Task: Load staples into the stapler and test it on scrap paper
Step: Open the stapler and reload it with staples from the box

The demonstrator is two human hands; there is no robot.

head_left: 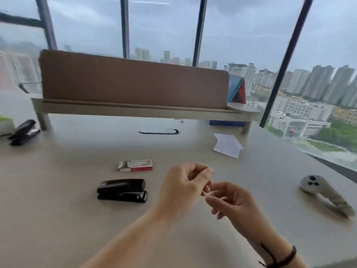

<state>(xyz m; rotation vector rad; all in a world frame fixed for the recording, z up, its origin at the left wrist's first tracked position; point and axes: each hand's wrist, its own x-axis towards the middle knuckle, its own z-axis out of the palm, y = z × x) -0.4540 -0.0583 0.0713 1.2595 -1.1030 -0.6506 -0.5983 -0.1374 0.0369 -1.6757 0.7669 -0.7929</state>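
Note:
A black stapler (122, 190) lies closed on the desk, left of my hands. Behind it sits a small red and white staple box (135, 165) with its left flap open. Folded white scrap paper (228, 145) lies farther back on the right. My left hand (185, 185) hovers over the desk with thumb and forefinger pinched together; something tiny and dark shows at the fingertips, too small to identify. My right hand (231, 202) is just below and right of it, fingers loosely curled and apart, holding nothing. The two hands nearly touch.
A second black stapler (24, 132) lies at the far left beside a green and white object (5, 122). A grey handheld controller (324, 192) rests at the right. A raised shelf (135, 111) with a brown panel (133, 82) spans the back, with a blue box (228, 123) under it.

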